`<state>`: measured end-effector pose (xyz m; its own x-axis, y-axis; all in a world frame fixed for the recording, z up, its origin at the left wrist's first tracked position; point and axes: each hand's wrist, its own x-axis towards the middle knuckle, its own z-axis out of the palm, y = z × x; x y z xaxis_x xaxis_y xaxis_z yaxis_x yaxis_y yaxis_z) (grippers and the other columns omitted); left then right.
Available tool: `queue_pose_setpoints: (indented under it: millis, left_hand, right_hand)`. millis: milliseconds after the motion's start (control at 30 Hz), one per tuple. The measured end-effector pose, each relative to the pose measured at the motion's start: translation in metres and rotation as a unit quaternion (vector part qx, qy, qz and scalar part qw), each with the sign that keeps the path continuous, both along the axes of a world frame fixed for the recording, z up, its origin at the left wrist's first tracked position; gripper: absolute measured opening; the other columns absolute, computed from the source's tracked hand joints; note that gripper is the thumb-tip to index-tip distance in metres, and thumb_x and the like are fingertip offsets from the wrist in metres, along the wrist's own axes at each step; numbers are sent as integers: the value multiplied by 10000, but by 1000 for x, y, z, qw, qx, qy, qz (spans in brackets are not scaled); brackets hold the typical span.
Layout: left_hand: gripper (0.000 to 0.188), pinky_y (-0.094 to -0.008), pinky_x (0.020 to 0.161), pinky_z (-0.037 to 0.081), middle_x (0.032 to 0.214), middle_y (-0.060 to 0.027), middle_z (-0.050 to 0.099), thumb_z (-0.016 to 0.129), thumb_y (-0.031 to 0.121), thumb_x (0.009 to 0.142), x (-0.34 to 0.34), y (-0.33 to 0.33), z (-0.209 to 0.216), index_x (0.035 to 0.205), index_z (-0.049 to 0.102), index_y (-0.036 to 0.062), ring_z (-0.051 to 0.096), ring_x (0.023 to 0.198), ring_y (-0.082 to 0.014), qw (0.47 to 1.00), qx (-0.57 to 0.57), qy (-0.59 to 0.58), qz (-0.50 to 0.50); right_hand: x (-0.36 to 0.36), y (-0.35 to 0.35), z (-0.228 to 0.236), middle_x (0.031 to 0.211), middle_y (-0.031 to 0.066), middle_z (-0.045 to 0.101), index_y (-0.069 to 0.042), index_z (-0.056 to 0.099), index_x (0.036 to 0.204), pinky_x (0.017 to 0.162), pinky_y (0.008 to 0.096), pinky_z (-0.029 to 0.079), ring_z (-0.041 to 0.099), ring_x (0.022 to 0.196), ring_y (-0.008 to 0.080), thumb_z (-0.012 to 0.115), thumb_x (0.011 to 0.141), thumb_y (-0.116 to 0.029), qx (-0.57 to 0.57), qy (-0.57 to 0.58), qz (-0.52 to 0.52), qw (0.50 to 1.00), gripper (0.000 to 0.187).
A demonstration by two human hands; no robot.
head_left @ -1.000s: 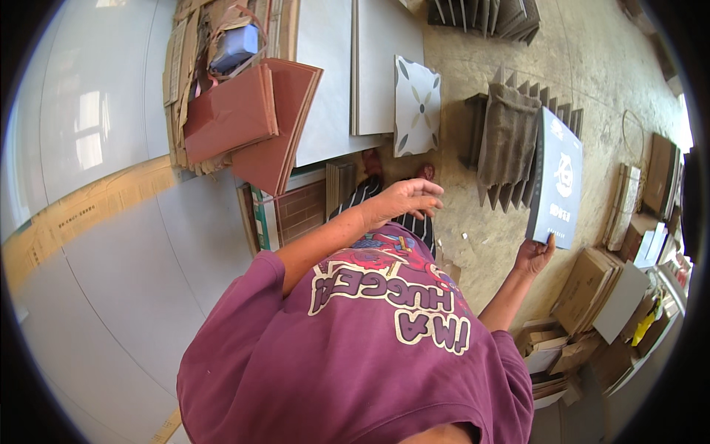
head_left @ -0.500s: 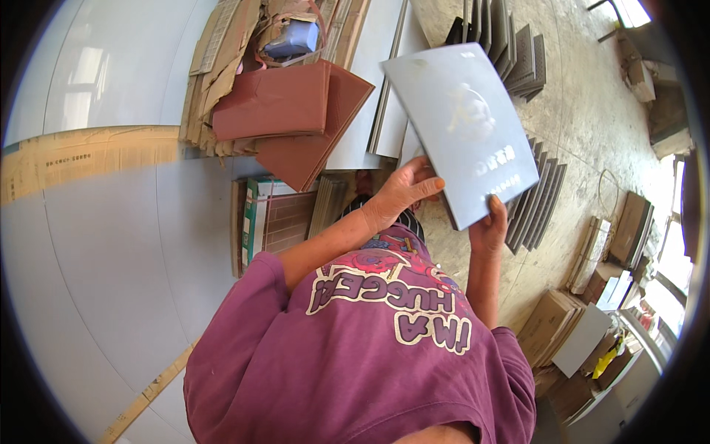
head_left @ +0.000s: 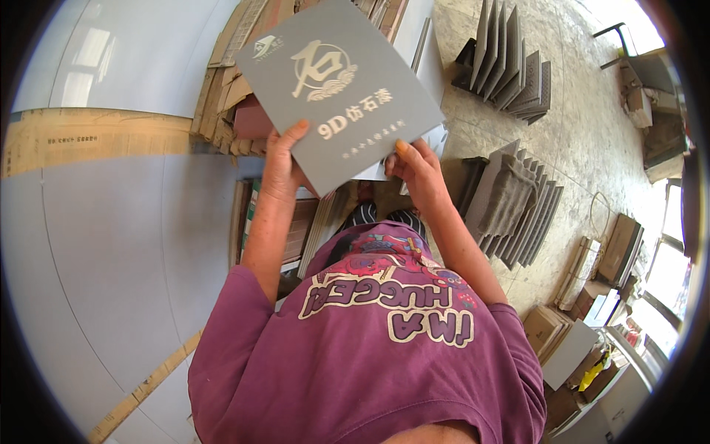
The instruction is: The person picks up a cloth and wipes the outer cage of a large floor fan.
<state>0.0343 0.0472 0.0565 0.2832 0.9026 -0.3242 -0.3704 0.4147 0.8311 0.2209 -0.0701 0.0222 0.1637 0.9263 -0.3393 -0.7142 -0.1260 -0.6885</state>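
Note:
A flat grey square folder with pale printed markings (head_left: 336,81) is held up in front of me, tilted, with both hands on its lower edge. My left hand (head_left: 281,159) grips the lower left edge, thumb on the face. At the lower right corner my right hand (head_left: 418,170) pinches the edge. My purple printed shirt (head_left: 377,348) fills the lower middle of the view. The folder hides the stack of reddish-brown tiles behind it.
Grey tiles stand on edge in rows on the concrete floor at the right (head_left: 518,211) and upper right (head_left: 510,70). Large pale glossy slabs (head_left: 111,251) cover the left. Flattened cardboard (head_left: 222,111) lies beyond. Cardboard boxes (head_left: 584,296) crowd the lower right.
The grey folder came from my right hand out at the right side to in front of me. My left hand has taken hold of it too, and it now faces me.

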Motion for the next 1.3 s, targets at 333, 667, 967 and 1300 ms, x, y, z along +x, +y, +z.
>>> queue_pose_setpoints:
  millis: [333, 667, 967, 1300]
  left_hand:
    - [459, -319, 806, 502, 1051, -151, 608, 629, 186, 801, -82, 98, -18, 1177, 496, -42, 607, 918, -227, 994, -77, 39, -63]
    - [422, -316, 786, 507, 1039, -145, 618, 636, 212, 824, -112, 127, -51, 1132, 529, -57, 616, 904, -213, 990, -105, 81, -55]
    - [450, -300, 807, 454, 1067, -114, 601, 630, 205, 852, -119, 111, -17, 1202, 509, -51, 569, 921, -151, 957, 59, 280, -46]
    - [468, -339, 1022, 347, 1326, -145, 454, 531, 224, 929, -27, 24, 7, 1301, 407, -30, 431, 1228, -230, 793, 434, 426, -31]
  right_hand:
    - [-43, 79, -24, 942, 44, 620, -47, 547, 1052, 659, 241, 502, 615, 733, 122, 628, 866, -331, -62, 50, 54, 995, 349]
    - [-56, 93, -16, 1007, 153, 645, 48, 511, 1137, 701, 278, 528, 638, 759, 163, 556, 893, -412, -97, -3, 155, 983, 522]
    - [-55, 90, -11, 949, 177, 664, 69, 532, 1122, 690, 293, 521, 645, 735, 194, 493, 907, -450, -89, -38, 220, 971, 563]
    - [-65, 53, -8, 1048, 122, 628, 35, 512, 1177, 822, 298, 476, 610, 877, 165, 471, 925, -432, -6, 92, 154, 984, 533]
